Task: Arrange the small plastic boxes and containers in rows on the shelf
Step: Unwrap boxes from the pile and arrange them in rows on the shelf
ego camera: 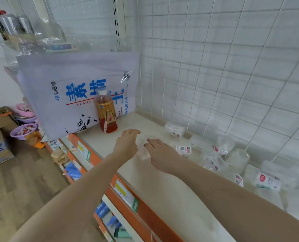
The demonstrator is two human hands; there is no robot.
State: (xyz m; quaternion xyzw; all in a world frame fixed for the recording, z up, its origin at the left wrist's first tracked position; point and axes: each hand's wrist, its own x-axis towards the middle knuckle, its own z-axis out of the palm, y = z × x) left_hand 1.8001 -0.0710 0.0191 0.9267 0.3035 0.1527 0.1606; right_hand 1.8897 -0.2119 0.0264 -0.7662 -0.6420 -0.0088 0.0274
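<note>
Both hands are reaching over the shelf, the left hand and right hand gripping a clear box between them, fingers curled on its sides. Right of the hands, more clear containers are lying scattered. Beyond the left hand, a tea bottle is standing against a paper pack.

pale shelf, tea bottle, paper pack, scattered clear containers

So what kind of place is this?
Probably a small stationery or general shop: orange-edged shelf with price tags, barcoded clear plastic boxes, and a large pack of drawing paper.
</note>
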